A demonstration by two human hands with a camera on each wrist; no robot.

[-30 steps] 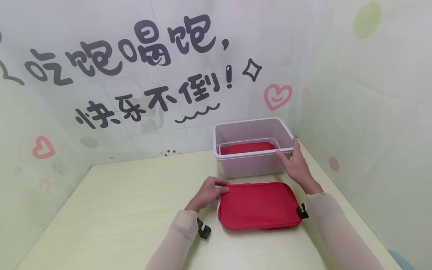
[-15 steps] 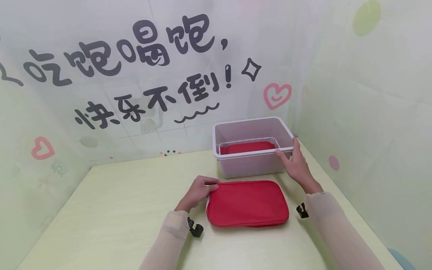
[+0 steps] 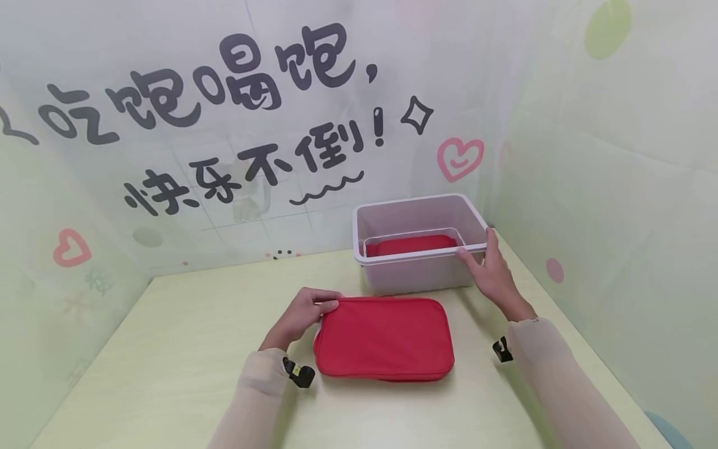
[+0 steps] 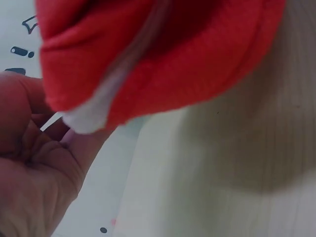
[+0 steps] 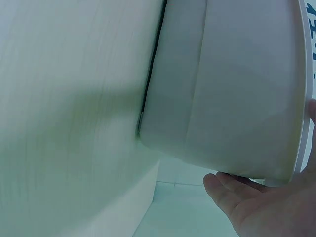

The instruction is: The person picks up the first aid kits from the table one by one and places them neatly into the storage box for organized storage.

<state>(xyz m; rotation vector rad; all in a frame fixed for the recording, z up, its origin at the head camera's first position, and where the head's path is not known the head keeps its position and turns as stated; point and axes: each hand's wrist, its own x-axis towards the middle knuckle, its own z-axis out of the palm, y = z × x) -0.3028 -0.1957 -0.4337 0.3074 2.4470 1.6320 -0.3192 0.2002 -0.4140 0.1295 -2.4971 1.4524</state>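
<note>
A flat red fabric pouch (image 3: 384,340) with rounded corners is in front of the storage bin in the head view. My left hand (image 3: 303,315) pinches its far left corner, thumb on top. White trim along the pouch's edge shows in the left wrist view, where the red cloth (image 4: 187,64) hangs over its shadow on the table. My right hand (image 3: 496,277) grips the near right corner of the pale plastic storage bin (image 3: 417,277), thumb at the front rim and fingers along the side. Inside the bin lies another red item (image 3: 415,245), partly hidden by the front wall.
Bin and pouch are on a light wood-grain table (image 3: 196,355). A pale wall covering (image 3: 168,249) with dark lettering rises behind the table, and another wall (image 3: 617,249) stands close on the right. Each sleeve has a black clip-like device (image 3: 300,374) near the wrist.
My left hand has drawn the red pouch leftward, away from my right forearm. My right hand and the bin have stayed in place.
</note>
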